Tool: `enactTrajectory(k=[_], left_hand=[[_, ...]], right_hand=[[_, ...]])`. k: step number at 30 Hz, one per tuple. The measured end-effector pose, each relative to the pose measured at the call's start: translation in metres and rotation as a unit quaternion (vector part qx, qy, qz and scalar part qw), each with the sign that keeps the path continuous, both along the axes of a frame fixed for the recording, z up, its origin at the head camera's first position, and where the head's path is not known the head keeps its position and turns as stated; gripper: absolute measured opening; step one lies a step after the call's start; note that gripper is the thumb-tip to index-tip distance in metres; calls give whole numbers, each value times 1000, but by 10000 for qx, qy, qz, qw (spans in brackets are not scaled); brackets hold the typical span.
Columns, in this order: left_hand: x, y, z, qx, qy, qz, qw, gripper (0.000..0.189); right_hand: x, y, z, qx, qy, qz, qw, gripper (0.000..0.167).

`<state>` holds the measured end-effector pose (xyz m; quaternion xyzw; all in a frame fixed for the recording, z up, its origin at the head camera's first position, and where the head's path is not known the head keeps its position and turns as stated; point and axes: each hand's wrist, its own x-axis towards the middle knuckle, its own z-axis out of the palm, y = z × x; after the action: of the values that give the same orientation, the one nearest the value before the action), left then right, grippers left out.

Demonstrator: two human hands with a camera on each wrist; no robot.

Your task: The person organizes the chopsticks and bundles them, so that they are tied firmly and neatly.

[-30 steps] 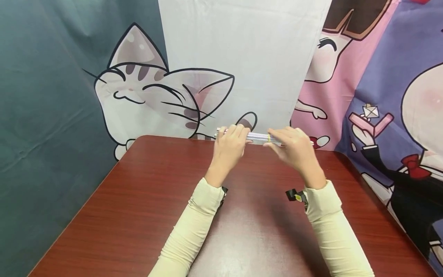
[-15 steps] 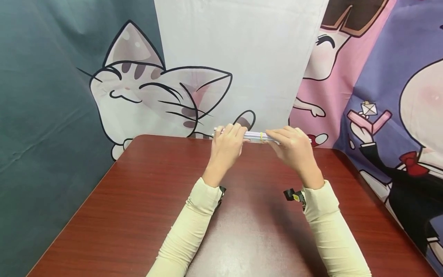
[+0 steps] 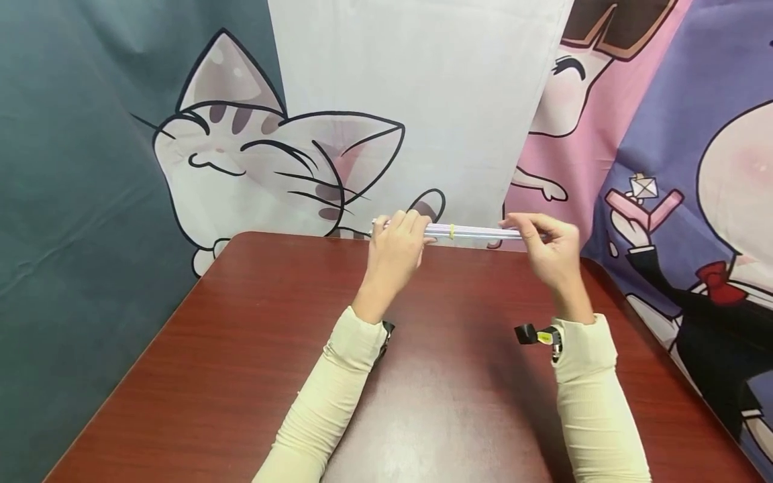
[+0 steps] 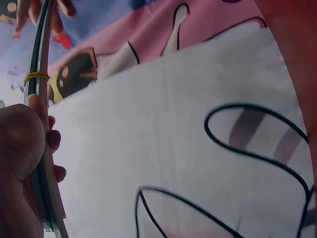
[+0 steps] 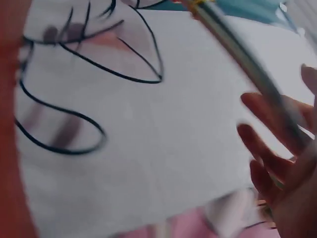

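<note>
A bundle of thin, pale, straight sticks (image 3: 477, 233) is held level above the far edge of the table, with a yellow rubber band (image 3: 451, 231) around it near the middle. My left hand (image 3: 395, 248) grips its left part, fingers over the top. In the left wrist view the thumb lies along the sticks and the fingertips (image 4: 55, 141) show on the other side. At the bundle's right end is my right hand (image 3: 552, 251), its fingers spread loosely about the sticks. The right wrist view shows those fingers (image 5: 262, 148) apart and relaxed, beside the blurred bundle.
The reddish-brown wooden table (image 3: 241, 362) spreads out beneath both arms. Behind it hangs a cloth backdrop (image 3: 459, 107) printed with a cartoon cat and cartoon figures. A small camera (image 3: 537, 334) is strapped to the right wrist.
My right hand has left the rubber band and moved right to the end of the bundle, loosening its fingers. More of the sticks now shows. The left hand keeps its grip.
</note>
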<state>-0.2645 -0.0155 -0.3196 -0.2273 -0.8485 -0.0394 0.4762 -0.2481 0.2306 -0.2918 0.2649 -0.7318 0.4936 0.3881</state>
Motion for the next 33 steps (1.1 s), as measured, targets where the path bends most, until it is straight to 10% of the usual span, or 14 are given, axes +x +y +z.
enactTrajectory(k=[5, 12, 21, 24, 28, 33], left_hand=[[5, 11, -1, -239, 297, 49, 9993, 30], [7, 13, -2, -271, 325, 148, 9990, 20], [-1, -23, 5, 481, -262, -1295, 9901, 39], [-9, -32, 3, 1530, -633, -2179, 9618, 34], [-16, -31, -3, 2887, -940, -3174, 8984, 20], [-19, -18, -4, 4137, -805, -3483, 8373, 18]], right_hand=[[-6, -3, -12, -1647, -647, 1127, 9777, 21], [-6, 3, -17, -1339, -816, 2217, 9624, 15], [-6, 13, -20, -1422, -1145, 2141, 9596, 18], [-5, 17, -20, -1649, -1128, 2106, 9570, 18], [-4, 17, -21, -1690, -1056, 2130, 9565, 17], [-5, 2, -21, -1427, -876, 2114, 9629, 14]])
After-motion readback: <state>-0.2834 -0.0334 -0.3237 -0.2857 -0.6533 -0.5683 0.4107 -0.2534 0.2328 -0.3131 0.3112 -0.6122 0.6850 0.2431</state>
